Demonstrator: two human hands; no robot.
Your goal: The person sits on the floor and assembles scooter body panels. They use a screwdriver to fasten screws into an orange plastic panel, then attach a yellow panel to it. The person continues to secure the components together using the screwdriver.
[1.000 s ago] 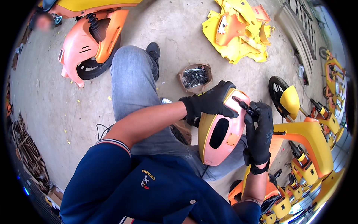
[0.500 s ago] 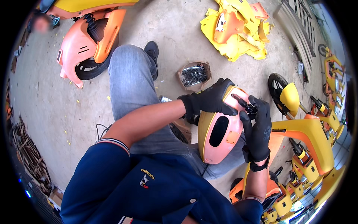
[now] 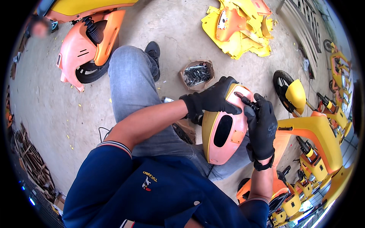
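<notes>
A scooter fairing (image 3: pixel 227 154), pink on its face with a yellow side and a black oval window (image 3: pixel 223 131), rests over my thigh. My left hand (image 3: pixel 215 99), in a black glove, is closed round its upper part, thumb across the pink face. My right hand (image 3: pixel 262 131), gloved too, pinches a short black stalk-like part (image 3: pixel 249 102) between thumb and fingers. The tip of this part lies at a dark slot (image 3: pixel 238 94) near the fairing's top end; whether it enters the slot I cannot tell.
An open cardboard box (image 3: pixel 197 75) of small metal hardware sits on the floor ahead. Beyond lie stacked yellow panels (image 3: pixel 237 34). A pink-orange scooter front (image 3: pixel 81 49) stands at the left. Yellow scooters (image 3: pixel 315 165) line the right side, near a wheel (image 3: pixel 283 89).
The black part and the fingers of my right hand have shifted slightly up and left, and the part's angle has changed a little. My left hand keeps its grip on the fairing.
</notes>
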